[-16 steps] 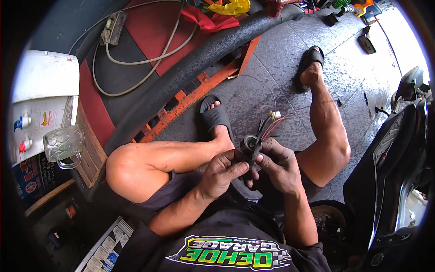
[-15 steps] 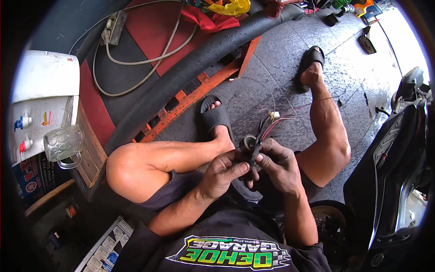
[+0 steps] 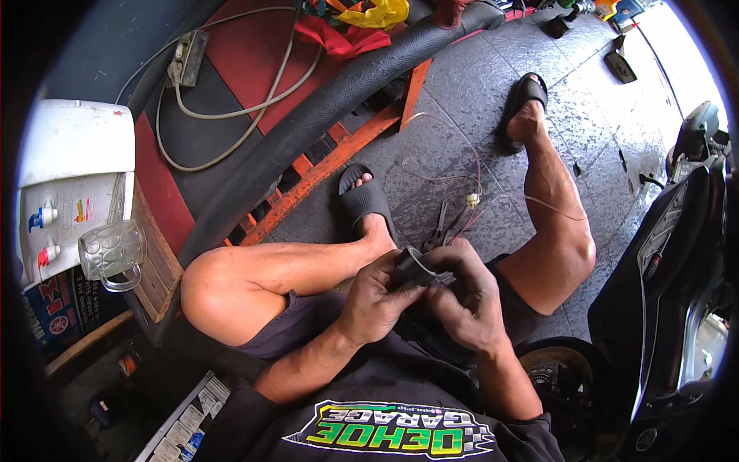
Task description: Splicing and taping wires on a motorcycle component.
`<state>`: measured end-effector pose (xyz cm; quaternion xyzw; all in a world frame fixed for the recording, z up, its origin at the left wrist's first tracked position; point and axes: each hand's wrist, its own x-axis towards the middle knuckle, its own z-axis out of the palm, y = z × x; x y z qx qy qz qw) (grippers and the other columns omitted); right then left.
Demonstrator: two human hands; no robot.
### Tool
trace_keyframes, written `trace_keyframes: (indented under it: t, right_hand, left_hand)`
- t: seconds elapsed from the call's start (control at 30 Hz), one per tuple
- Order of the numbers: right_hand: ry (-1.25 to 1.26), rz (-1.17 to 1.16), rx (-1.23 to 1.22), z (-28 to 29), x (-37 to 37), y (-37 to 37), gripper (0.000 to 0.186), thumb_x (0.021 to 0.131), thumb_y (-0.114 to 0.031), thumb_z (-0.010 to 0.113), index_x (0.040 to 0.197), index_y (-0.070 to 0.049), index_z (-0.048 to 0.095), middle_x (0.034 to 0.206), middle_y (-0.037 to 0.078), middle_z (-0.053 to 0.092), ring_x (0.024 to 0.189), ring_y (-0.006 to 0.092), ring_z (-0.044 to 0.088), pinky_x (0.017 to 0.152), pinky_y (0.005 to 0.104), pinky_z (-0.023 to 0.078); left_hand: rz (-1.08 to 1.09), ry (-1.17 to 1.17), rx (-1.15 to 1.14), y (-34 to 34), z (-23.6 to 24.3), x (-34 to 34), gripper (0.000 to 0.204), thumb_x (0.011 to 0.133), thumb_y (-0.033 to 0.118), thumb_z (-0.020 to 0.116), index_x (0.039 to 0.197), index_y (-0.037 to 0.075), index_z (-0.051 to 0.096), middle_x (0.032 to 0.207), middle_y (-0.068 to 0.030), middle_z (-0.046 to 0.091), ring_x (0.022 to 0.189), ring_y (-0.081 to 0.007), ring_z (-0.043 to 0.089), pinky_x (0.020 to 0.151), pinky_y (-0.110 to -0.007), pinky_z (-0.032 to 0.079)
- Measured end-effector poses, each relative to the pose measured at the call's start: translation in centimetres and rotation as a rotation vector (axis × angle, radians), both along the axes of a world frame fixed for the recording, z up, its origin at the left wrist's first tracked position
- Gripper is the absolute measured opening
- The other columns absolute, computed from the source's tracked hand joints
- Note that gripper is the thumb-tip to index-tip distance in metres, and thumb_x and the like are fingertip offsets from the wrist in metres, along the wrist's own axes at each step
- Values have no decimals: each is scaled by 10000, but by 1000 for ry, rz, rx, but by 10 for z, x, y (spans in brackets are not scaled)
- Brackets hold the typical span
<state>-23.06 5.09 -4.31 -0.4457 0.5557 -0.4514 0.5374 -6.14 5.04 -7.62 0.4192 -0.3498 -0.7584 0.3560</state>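
I read the left hand [image 3: 373, 300] as closed on one black tape roll [image 3: 410, 272], held between both hands in front of the shirt [image 3: 369, 385]. The right hand [image 3: 466, 296] curls against the roll's right side; whether its hidden fingertips pinch anything, I cannot tell. I count one white connector [image 3: 472, 200] on thin wires [image 3: 464, 224] (too fine to number) and two black sandals [image 3: 368, 202], one near the floor's [image 3: 454, 146] left edge.

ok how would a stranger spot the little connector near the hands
Start with the grey tiled floor between the person's legs, then find the right hand. Just beyond that hand is the small connector, amid thin wires. Its pale, blocky body stands out from those slender strands.
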Motion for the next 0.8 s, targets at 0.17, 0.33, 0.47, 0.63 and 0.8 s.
trace_keyframes:
  t: [0.17, 0.33, 0.47, 0.63, 0.8]
  right_hand:
    - [102, 326, -37, 13, -8, -10, 443, 807, -236, 780, 1145, 21, 653, 1207, 202, 526, 1097, 335, 549, 920, 408, 469]
    - [298, 263, 163, 22, -13, -10, 363, 785, -200, 810, 1044, 29, 700, 1023, 161, 623, 895, 241, 648, 738, 327, 522]
    - [228, 237, 72, 24, -9, -13, 252, 796, -103, 755, 986, 41, 672, 974, 150, 637, 821, 219, 659, 675, 304, 523]
    - [258, 195, 37, 15, -12, -15, 205, 811, -63, 716, 977, 42, 659, 1029, 167, 630, 900, 256, 653, 764, 340, 522]
    - [141, 219, 128, -1, -11, -19, 188, 860, -63, 704, 1018, 32, 669, 1002, 113, 563, 912, 219, 578, 829, 317, 475]
  left_hand:
    - [90, -316, -159, 3, 2, -2, 159, 955, 68, 612, 1087, -16, 637, 937, -38, 695, 851, -72, 624, 745, -246, 514]
    - [125, -145, 48, 0, 11, 1, 179, 978, 89, 592, 1108, -33, 610, 904, -23, 675, 836, -59, 607, 742, -223, 500]
    - [89, 53, 167, -6, 9, 5, 175, 985, 129, 600, 1098, -4, 596, 876, 2, 646, 830, -50, 582, 766, -206, 477]
    - [-17, -18, 77, -9, 10, 8, 192, 997, 171, 590, 1094, 6, 583, 829, -14, 618, 765, -75, 572, 740, -235, 491]
    - [10, 379, 229, -6, 5, 8, 230, 1028, 218, 516, 1127, 16, 561, 734, -34, 540, 685, -141, 572, 680, -315, 523]
